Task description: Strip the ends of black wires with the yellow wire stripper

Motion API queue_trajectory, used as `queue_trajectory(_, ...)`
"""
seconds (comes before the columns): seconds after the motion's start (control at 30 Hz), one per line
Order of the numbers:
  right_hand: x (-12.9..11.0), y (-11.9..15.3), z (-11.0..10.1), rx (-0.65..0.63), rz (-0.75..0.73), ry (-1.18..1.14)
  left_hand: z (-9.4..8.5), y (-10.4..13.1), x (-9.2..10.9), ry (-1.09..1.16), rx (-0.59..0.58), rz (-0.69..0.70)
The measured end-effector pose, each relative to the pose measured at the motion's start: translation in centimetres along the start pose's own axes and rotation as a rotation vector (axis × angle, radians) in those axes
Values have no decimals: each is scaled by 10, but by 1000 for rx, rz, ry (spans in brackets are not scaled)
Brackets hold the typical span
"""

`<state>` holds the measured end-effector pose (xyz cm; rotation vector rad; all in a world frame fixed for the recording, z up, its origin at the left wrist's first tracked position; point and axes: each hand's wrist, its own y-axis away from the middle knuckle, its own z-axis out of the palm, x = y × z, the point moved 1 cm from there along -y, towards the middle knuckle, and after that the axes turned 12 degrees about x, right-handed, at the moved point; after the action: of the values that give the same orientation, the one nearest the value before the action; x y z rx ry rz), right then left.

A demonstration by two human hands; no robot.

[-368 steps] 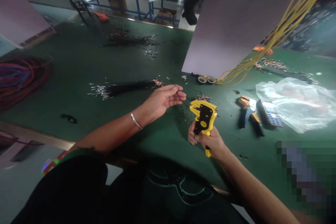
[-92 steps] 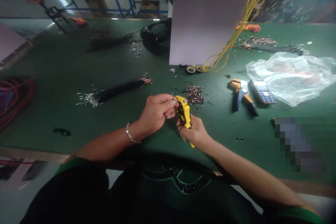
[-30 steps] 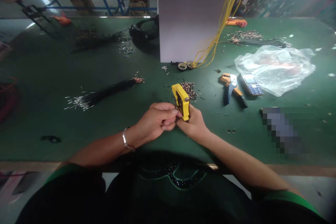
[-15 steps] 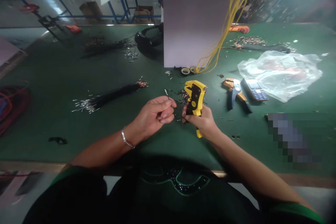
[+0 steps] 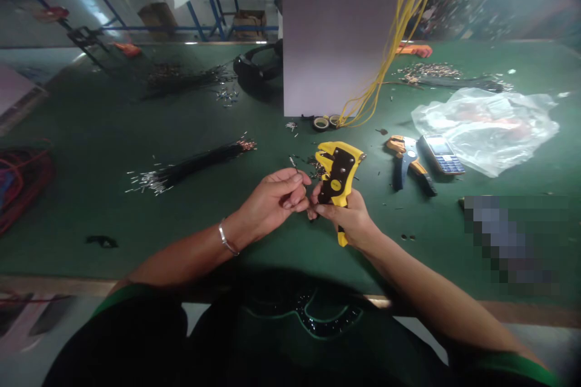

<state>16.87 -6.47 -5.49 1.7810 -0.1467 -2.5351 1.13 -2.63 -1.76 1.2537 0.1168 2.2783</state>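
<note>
My left hand (image 5: 279, 196) pinches a short black wire (image 5: 293, 164) between thumb and forefinger; its pale metal tip points up. Close beside it, my right hand (image 5: 347, 211) is wrapped round the handles of a yellow and black wire stripper (image 5: 339, 172), whose head is tilted up and to the left. The wire's tip is apart from the tool's jaws. Behind the tool lies a small heap of wire scraps (image 5: 316, 166), partly hidden. To the left, a bundle of black wires (image 5: 197, 166) rests on the green table, with bare copper ends on one side and silvery ends on the other.
Orange and blue-grey pliers (image 5: 411, 163) lie beside a keypad phone (image 5: 441, 154) and a clear plastic bag (image 5: 488, 127) on the right. A grey panel (image 5: 336, 36) stands at the back with yellow wires (image 5: 385, 60) hanging beside it. Tape rolls (image 5: 321, 124) sit at its foot.
My left hand has moved slightly to the right with the wire. The wire stripper has turned a little in my right hand, and the two hands are closer together.
</note>
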Motion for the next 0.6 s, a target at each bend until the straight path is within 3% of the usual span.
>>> queue_trajectory(0.27,-4,-5,-7,95,-100,66,-10,-5,-1,-265,29,107)
queue_trajectory(0.37,-8,-6,-9,116,-117,105,-13,-8,-4,-441,23,49)
queue_trajectory(0.47,-12,-7,-8,124,-111,102,-13,-7,-7,-521,71,16)
queue_trajectory(0.6,-14,-9,-11,183,-123,66,-10,-4,-5,-522,158,108)
